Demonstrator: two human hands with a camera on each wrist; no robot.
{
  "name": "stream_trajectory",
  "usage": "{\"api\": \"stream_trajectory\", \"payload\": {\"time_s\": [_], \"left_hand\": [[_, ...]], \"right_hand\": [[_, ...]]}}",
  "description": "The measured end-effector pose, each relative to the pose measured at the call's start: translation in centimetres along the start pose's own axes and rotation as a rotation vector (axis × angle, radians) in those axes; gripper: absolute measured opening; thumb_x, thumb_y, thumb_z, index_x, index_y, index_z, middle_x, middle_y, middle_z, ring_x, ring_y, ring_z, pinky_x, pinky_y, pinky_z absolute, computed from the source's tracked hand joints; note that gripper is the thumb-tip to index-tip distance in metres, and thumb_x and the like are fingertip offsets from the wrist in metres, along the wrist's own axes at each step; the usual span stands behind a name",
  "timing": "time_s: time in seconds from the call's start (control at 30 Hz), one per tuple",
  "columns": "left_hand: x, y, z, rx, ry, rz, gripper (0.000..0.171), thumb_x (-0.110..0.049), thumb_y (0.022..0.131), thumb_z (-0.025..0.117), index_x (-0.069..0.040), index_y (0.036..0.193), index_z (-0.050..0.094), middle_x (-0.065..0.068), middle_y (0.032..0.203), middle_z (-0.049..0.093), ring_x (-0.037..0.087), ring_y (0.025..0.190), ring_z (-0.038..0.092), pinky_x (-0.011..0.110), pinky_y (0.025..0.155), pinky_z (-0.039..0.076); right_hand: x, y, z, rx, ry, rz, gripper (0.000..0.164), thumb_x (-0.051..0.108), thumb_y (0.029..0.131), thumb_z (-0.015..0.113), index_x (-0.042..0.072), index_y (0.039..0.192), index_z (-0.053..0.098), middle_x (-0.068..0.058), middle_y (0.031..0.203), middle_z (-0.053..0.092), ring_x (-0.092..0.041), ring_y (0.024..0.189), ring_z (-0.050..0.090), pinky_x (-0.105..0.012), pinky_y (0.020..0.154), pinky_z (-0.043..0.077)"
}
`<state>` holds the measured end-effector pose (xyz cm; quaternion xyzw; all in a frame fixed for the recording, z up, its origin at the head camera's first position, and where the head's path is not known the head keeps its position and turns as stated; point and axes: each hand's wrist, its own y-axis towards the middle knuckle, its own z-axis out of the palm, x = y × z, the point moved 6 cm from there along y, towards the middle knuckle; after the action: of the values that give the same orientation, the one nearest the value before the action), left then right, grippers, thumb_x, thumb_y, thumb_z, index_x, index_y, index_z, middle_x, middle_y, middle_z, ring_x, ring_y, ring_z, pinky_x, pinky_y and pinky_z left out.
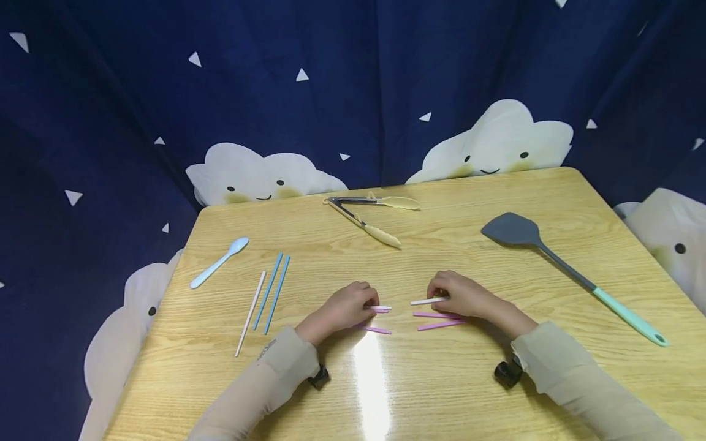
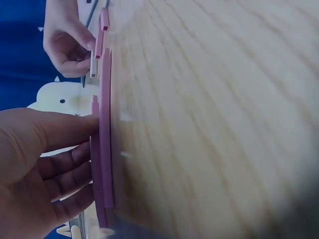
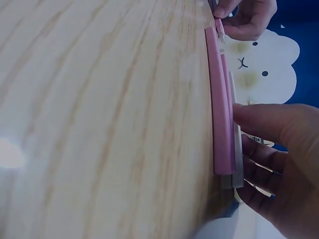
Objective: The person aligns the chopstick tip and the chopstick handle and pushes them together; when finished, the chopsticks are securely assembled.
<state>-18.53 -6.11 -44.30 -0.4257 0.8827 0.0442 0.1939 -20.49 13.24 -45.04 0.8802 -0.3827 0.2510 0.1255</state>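
Note:
My left hand (image 1: 349, 304) pinches a pink chopstick (image 2: 96, 174) between thumb and fingers. A white chopstick (image 1: 382, 307) shows beside it past the fingertips; the rest is hidden by the hand. Another pink chopstick (image 2: 105, 129) lies on the near side of that hand, apart from its fingers. My right hand (image 1: 460, 295) pinches a white chopstick (image 1: 425, 301), its tip pointing toward the left hand. Two pink chopsticks (image 1: 432, 315) (image 3: 219, 109) lie just nearer, partly under the right hand. Whether the pinched chopsticks are off the table cannot be told.
At the left of the wooden table (image 1: 441, 392) lie a light blue spoon (image 1: 220, 262), a pale chopstick (image 1: 250, 312) and two blue chopsticks (image 1: 277, 294). Yellow-tipped tongs (image 1: 353, 215) lie spread at the back. A grey spatula (image 1: 513, 230) with a mint handle lies right.

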Motion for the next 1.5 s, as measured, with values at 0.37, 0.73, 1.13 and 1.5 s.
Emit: {"api": "stream_trajectory", "payload": {"time_s": [0.37,0.73,1.13,1.5], "left_hand": [[0.3,0.5,0.1,0.048,-0.104,-0.082,0.012,-0.015,0.08,0.068,-0.014,0.079,0.056,-0.006,0.073,0.049,0.009,0.068,0.043,0.021,0.059,0.037],[0.8,0.4,-0.5,0.053,-0.206,-0.107,0.009,-0.015,0.082,0.065,-0.014,0.081,0.057,-0.006,0.075,0.054,0.009,0.069,0.047,0.022,0.063,0.04],[0.5,0.0,-5.0,-0.139,-0.29,-0.052,0.004,-0.013,0.085,0.061,-0.011,0.088,0.063,-0.004,0.079,0.06,0.009,0.073,0.054,0.022,0.064,0.044],[-0.7,-1.0,-9.1,-0.406,-0.295,0.02,0.01,-0.015,0.085,0.062,-0.011,0.09,0.07,-0.003,0.082,0.064,0.007,0.072,0.055,0.02,0.065,0.046]], "right_hand": [[0.3,0.0,0.1,-0.001,-0.002,-0.003,0.013,0.005,0.078,0.064,0.016,0.078,0.058,0.005,0.079,0.05,-0.011,0.073,0.043,-0.027,0.065,0.041],[0.1,0.0,-0.3,-0.024,0.004,0.01,0.011,0.008,0.079,0.066,0.016,0.08,0.059,0.008,0.079,0.051,-0.009,0.072,0.044,-0.027,0.063,0.04],[1.5,0.4,-4.6,-0.155,0.026,0.07,0.009,0.006,0.081,0.064,0.013,0.084,0.06,0.006,0.075,0.054,-0.01,0.07,0.049,-0.026,0.059,0.04],[4.2,0.3,-8.5,-0.293,0.013,-0.028,0.008,0.007,0.081,0.065,0.012,0.085,0.061,0.004,0.082,0.059,-0.01,0.074,0.052,-0.031,0.064,0.046]]}}
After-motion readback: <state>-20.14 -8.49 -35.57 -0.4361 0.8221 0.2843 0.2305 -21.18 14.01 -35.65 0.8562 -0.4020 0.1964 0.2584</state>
